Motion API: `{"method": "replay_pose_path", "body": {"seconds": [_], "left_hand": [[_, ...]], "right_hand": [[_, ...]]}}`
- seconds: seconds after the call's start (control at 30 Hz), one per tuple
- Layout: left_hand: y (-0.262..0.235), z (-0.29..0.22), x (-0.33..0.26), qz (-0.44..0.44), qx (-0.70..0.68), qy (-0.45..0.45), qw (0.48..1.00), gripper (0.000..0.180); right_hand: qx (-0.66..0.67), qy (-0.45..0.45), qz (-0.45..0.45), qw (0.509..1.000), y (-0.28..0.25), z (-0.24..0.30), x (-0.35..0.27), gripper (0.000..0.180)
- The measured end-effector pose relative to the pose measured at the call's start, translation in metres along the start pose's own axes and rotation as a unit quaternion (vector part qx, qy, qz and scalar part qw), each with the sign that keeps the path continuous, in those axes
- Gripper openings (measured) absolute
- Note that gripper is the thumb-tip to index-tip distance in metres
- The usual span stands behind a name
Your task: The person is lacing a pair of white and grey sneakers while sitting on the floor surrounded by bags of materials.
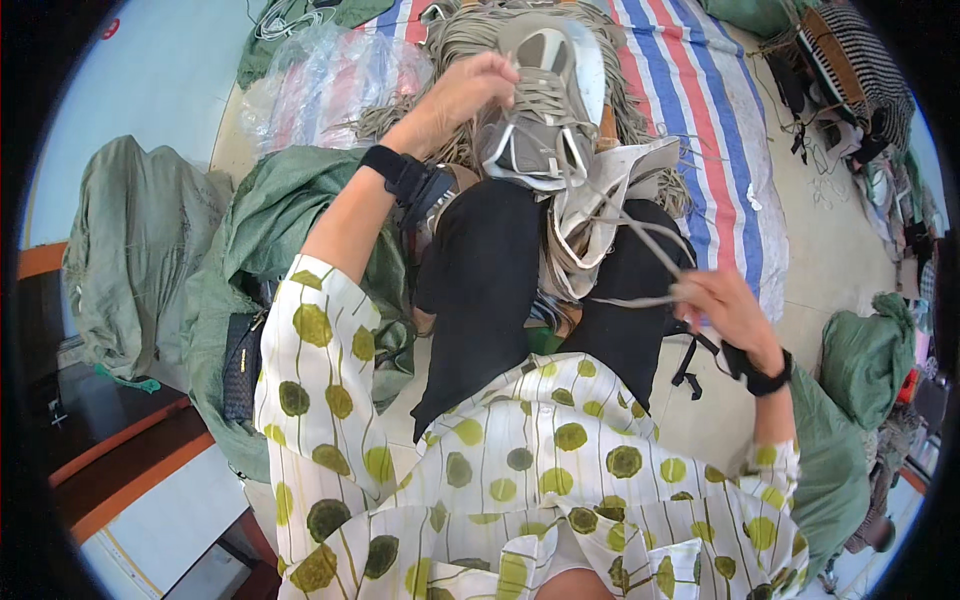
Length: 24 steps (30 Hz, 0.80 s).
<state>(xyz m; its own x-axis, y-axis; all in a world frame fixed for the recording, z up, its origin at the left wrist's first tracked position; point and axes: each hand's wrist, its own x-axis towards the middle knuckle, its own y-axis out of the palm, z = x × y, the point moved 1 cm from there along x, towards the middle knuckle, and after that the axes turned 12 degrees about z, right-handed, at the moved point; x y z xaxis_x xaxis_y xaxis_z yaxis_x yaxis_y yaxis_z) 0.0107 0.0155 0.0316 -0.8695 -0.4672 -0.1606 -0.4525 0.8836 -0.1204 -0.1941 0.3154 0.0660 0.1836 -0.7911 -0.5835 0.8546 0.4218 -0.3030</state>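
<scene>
A grey sneaker (540,110) with pale trim lies above my knees, its criss-crossed lacing facing up. At its left edge, my left hand (478,88) is closed in a pinch beside the lace rows; what the fingertips hold is too small to make out. My right hand (722,308), out past my right knee, is closed on a grey shoelace (650,232). The lace runs taut from the shoe down to that hand, and a loose end sticks out to its left. A whitish open cloth bag (580,235) hangs between my knees, below the shoe.
Bundles of grey laces (465,40) lie around the shoe on a striped plastic sheet (715,150). Clear plastic bags (335,85) rest at the upper left. Green sacks (290,220) stand at my left, with another green sack (865,360) at my right.
</scene>
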Motion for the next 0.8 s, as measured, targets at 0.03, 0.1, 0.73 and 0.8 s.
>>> {"method": "replay_pose_path", "body": {"seconds": [0.03, 0.1, 0.73, 0.8], "left_hand": [[0.004, 0.009, -0.005, -0.032, 0.054, 0.006, 0.998, 0.015], [0.014, 0.016, -0.001, -0.050, 0.106, 0.023, 0.993, 0.016], [0.107, 0.026, 0.018, -0.031, -0.136, -0.263, 0.955, 0.011], [0.108, 0.026, 0.018, -0.041, -0.143, -0.264, 0.953, 0.010]], "right_hand": [[-0.012, 0.039, -0.016, 0.999, -0.006, -0.003, -0.019, 0.027], [0.022, 0.018, -0.004, 1.000, -0.006, -0.042, -0.042, 0.022], [-0.348, -0.207, -0.204, 0.891, -0.064, 0.056, 0.203, 0.020], [-0.323, -0.094, -0.127, 0.933, -0.064, 0.058, 0.211, 0.017]]}}
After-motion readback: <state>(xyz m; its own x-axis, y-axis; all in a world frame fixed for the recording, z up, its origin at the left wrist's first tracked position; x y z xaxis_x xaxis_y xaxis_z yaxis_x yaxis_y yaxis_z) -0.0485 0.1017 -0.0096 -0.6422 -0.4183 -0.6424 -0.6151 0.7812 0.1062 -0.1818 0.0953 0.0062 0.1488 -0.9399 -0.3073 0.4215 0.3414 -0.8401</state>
